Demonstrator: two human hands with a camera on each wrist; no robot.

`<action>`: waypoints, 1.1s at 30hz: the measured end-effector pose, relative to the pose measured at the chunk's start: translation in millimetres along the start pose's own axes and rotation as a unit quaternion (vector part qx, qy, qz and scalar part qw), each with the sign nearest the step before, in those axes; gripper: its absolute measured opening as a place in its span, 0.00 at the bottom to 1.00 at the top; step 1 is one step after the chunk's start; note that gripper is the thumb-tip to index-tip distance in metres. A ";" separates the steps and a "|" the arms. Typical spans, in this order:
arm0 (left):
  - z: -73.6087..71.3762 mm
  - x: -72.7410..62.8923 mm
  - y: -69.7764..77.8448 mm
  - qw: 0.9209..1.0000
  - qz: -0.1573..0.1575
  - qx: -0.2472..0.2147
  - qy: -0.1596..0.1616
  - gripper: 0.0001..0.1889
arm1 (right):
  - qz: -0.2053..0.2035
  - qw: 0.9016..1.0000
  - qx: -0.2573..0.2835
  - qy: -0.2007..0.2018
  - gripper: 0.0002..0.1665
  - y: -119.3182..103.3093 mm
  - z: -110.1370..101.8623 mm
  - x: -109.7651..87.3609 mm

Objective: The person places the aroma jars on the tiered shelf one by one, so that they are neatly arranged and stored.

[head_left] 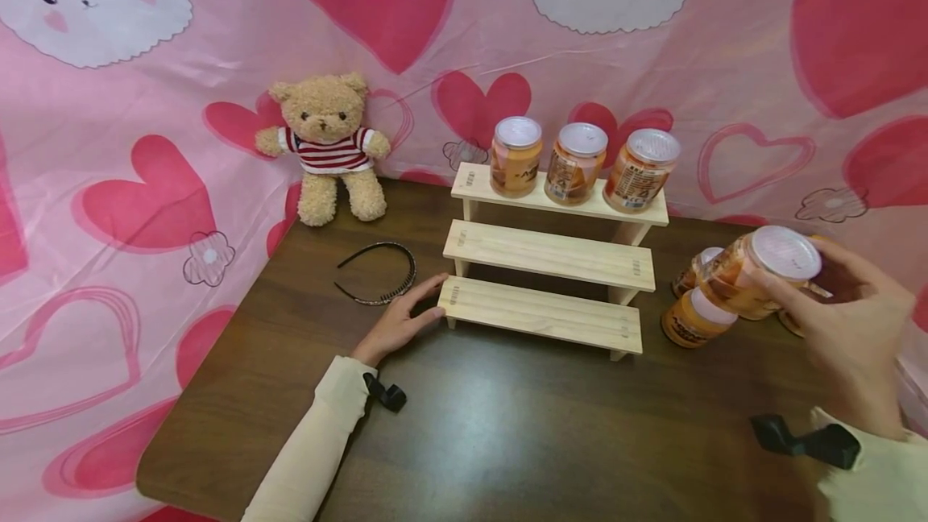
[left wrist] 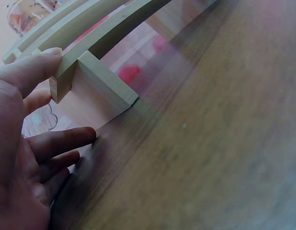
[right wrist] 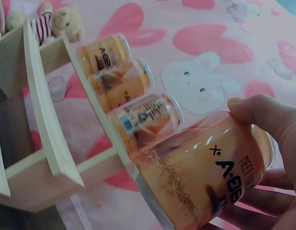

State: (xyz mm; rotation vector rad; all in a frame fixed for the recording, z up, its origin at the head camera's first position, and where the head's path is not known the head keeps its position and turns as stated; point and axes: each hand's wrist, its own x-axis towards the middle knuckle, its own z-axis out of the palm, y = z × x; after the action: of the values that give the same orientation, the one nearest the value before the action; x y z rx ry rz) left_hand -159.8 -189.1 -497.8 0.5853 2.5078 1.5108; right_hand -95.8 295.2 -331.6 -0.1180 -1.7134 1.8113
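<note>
My right hand (head_left: 844,316) grips an orange-labelled jar (head_left: 735,268) with a pale round lid, tilted over several similar jars (head_left: 696,321) at the right of the table. In the right wrist view, thumb and fingers wrap one end of this jar (right wrist: 200,172). On the left, my left hand (head_left: 402,321) touches the left end of the lowest step of a three-step wooden stand (head_left: 544,312). The left wrist view shows its thumb on the board's corner (left wrist: 64,72), other fingers loosely extended beside the leg. Three jars (head_left: 580,163) stand in a row on the top step.
A teddy bear (head_left: 326,147) in a striped shirt sits at the back left against the pink heart-patterned cloth (head_left: 478,31). A dark headband (head_left: 413,268) lies on the brown table (head_left: 464,425), left of the stand.
</note>
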 end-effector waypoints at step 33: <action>0.0 -0.3 -0.5 1.000 0.007 0.000 0.001 0.31 | 0.016 0.994 -0.033 -0.104 0.32 -15.6 94.2 -4.4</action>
State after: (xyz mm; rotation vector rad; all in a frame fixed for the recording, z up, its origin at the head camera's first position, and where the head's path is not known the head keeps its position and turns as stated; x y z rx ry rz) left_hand -159.6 -189.4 -498.2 0.6020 2.5104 1.5169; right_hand -131.1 210.5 -304.7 0.0161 -1.9259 1.8436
